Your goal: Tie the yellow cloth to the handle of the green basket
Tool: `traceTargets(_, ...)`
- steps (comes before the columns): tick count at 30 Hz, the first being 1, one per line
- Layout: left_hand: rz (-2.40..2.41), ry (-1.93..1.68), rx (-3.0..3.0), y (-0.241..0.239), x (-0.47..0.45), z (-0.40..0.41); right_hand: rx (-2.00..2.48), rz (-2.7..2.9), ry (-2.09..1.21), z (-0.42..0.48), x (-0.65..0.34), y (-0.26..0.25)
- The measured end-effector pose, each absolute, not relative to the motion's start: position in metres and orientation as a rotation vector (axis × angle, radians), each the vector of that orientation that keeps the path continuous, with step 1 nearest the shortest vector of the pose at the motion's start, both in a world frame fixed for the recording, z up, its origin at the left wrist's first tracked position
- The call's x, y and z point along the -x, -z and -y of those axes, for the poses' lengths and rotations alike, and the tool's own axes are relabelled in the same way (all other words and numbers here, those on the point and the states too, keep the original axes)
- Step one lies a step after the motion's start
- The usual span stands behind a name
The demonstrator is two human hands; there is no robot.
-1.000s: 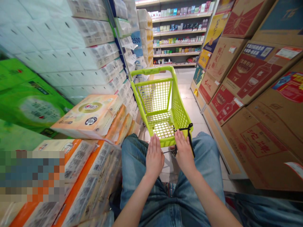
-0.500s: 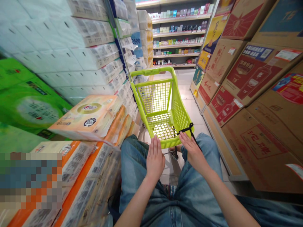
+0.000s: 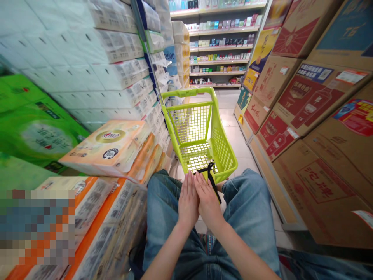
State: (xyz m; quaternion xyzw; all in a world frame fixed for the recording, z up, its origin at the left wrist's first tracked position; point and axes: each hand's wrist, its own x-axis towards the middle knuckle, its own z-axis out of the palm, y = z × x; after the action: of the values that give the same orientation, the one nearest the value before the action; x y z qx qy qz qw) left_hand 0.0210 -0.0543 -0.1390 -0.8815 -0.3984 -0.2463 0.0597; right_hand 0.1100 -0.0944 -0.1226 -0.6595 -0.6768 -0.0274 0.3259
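My left hand [image 3: 188, 200] lies with straight fingers pointing forward at the near rim of a lime-green shopping basket cart [image 3: 217, 134]. Against it, side by side, rests my right hand [image 3: 209, 200], its fingers extended over the same rim. A black cord [image 3: 215, 186] with a small looped end comes out from under the right fingers and hangs along that hand's outer side. What lies beneath the palms is hidden. Nothing shows inside the mesh basket. Both hands are between my jeans-covered knees.
Stacked tissue packs [image 3: 107, 142] crowd the left side. Printed cardboard cartons [image 3: 309, 91] rise on a low shelf base at the right. A tiled aisle floor [image 3: 229, 112] leads to a back shelf [image 3: 221, 46] of small boxes and bottles.
My right hand has moved left along the cart's near rim, bringing the black cord with it, and now meets my left hand. The left hand has barely moved.
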Motion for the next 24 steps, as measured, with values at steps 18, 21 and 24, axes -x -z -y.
traceTargets(18,1.253,0.794,2.721,0.137,-0.022,0.055,1.900,1.566,0.171,0.102,-0.149,0.131)
traceTargets(21,1.225,0.769,2.682,0.137,-0.021,0.054,1.817,1.691,0.113,0.093,-0.109,0.128)
traceTargets(24,1.223,0.751,2.684,0.138,-0.020,0.054,1.770,1.779,0.095,0.096,-0.109,0.126)
